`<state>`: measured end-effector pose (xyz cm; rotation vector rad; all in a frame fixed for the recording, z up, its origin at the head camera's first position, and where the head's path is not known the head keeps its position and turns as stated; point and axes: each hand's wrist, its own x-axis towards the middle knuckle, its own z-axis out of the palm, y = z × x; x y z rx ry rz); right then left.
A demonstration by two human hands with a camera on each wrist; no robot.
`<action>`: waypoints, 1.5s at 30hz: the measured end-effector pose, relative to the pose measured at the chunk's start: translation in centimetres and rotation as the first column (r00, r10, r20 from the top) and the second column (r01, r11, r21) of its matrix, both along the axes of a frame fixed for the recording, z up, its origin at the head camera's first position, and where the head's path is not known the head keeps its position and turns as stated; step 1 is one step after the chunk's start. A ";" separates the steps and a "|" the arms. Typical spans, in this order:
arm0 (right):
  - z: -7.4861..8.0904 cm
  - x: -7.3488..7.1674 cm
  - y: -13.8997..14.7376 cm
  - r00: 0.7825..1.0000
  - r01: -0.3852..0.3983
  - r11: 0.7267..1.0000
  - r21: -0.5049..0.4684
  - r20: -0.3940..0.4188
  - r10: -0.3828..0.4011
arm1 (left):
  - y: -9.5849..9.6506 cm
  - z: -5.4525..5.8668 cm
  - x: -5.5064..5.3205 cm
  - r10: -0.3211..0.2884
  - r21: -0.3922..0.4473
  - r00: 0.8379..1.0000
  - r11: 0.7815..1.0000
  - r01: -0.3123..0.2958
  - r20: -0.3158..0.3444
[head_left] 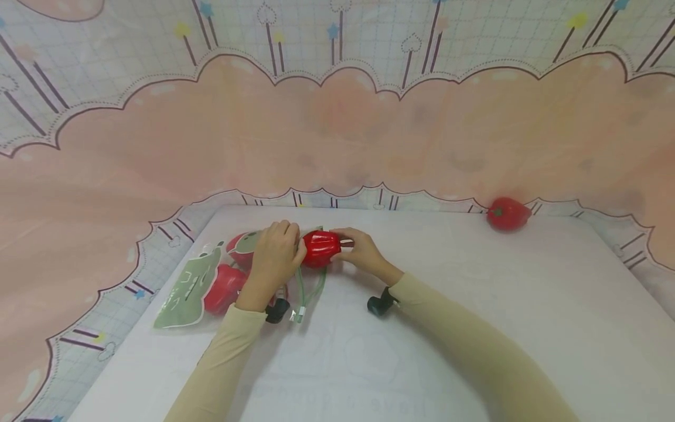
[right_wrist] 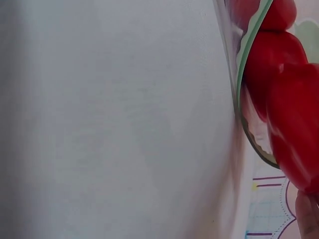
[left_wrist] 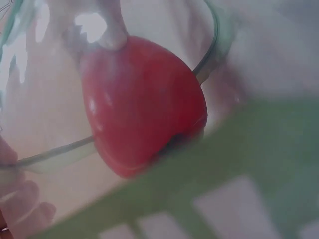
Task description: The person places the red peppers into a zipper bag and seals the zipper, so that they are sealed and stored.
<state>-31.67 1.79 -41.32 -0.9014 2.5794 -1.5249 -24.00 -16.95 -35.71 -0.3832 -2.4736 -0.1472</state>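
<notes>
A clear drawstring bag with green print [head_left: 184, 293] lies on the left of the white table, with several red pieces inside. My left hand [head_left: 275, 258] grips the bag near its mouth, thumb close to the pepper's left side. In the left wrist view one smooth red piece [left_wrist: 144, 104] shows through the plastic. My right hand [head_left: 364, 253] holds a glossy, lobed red bell pepper [head_left: 320, 248] by its right end at the mouth. The right wrist view shows the pepper [right_wrist: 299, 119] over the bag's green rim [right_wrist: 240, 74], with other red pieces behind it.
A red fruit-like piece with a small green star-shaped top [head_left: 508, 214] lies at the table's back right edge. Green drawstrings [head_left: 302, 293] trail from the bag toward the front. A patterned cloth [head_left: 337, 135] hangs behind the white table [head_left: 422, 351].
</notes>
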 end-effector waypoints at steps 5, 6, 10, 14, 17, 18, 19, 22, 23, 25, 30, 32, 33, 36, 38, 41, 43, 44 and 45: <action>-0.1 -0.1 -0.3 1.000 0.016 1.000 0.007 0.001 -0.016 | 0.0 -0.1 0.3 0.016 -0.039 1.000 0.999 -0.015 0.013; -0.1 -0.1 -0.3 1.000 0.019 1.000 0.003 0.004 -0.019 | 0.0 -0.1 0.4 0.020 -0.050 1.000 0.999 -0.019 0.016; -0.1 -0.1 -0.4 0.999 0.030 1.000 -0.003 0.014 -0.030 | -0.2 -0.1 0.6 0.030 -0.088 0.999 0.996 -0.028 0.022; 0.0 -0.2 -0.5 0.999 0.025 1.000 -0.008 0.024 -0.025 | -0.2 -0.1 0.8 0.025 -0.089 1.000 0.996 -0.023 0.016; 0.0 -0.4 -0.5 0.999 0.013 1.000 -0.016 0.040 -0.012 | -0.3 -0.1 0.8 0.017 -0.083 1.000 0.996 -0.017 0.009; 0.0 -0.5 -0.6 0.999 0.010 1.000 -0.022 0.048 -0.009 | -0.3 -0.1 0.8 0.015 -0.081 1.000 0.997 -0.014 0.008; 0.0 -0.6 -0.6 0.998 0.009 1.000 -0.026 0.058 -0.007 | -0.3 -0.1 0.8 0.014 -0.081 1.000 0.997 -0.013 0.008; -0.1 -0.7 -0.7 0.997 0.005 0.998 -0.058 0.076 0.000 | -0.2 -0.1 0.8 0.012 -0.079 1.000 0.997 -0.011 0.012; 0.4 -0.3 -0.7 0.996 0.000 0.998 -0.069 0.088 0.006 | -0.2 -0.1 0.8 0.011 -0.076 1.000 0.997 -0.010 0.013; 0.4 -0.3 -0.9 0.995 -0.005 0.996 -0.087 0.095 0.013 | -0.2 0.0 0.9 0.010 -0.073 1.000 0.997 -0.009 0.012; -0.1 -0.7 -1.5 0.998 0.002 0.998 -0.068 0.062 0.003 | -0.1 0.0 0.8 0.001 -0.061 1.000 0.998 -0.002 -0.007; -0.3 -0.8 -1.7 0.999 0.015 0.999 -0.043 0.034 -0.014 | -0.1 0.0 0.7 -0.003 -0.058 1.000 0.998 0.002 -0.013; -0.3 -0.9 -1.7 0.999 0.023 0.999 -0.034 0.023 -0.022 | -0.1 0.0 0.7 -0.005 -0.057 1.000 0.998 0.004 -0.015; -0.3 -0.9 -1.8 0.999 0.040 0.999 -0.022 -0.007 -0.040 | -0.1 -0.1 0.6 -0.007 -0.057 1.000 0.998 0.006 -0.017; -0.3 -0.9 -1.8 0.999 0.041 0.999 -0.021 -0.015 -0.042 | -0.1 -0.2 0.6 -0.009 -0.058 1.000 0.998 0.007 -0.020; -0.4 -0.9 -1.9 0.999 0.030 0.999 -0.024 -0.015 -0.031 | -0.1 -0.2 0.5 -0.013 -0.057 1.000 0.998 0.012 -0.028; -0.4 -1.0 -2.0 1.000 0.017 1.000 -0.024 -0.011 -0.017 | -0.1 -0.2 0.5 -0.018 -0.056 0.999 0.998 0.016 -0.036; -0.5 -1.0 -2.0 1.000 0.009 1.000 -0.022 -0.007 -0.009 | -0.1 -0.2 0.5 -0.020 -0.056 0.999 0.998 0.018 -0.041; -0.5 -0.9 -2.0 1.000 0.000 1.000 -0.022 -0.002 0.000 | -0.1 -0.1 0.5 -0.023 -0.055 0.999 0.998 0.021 -0.045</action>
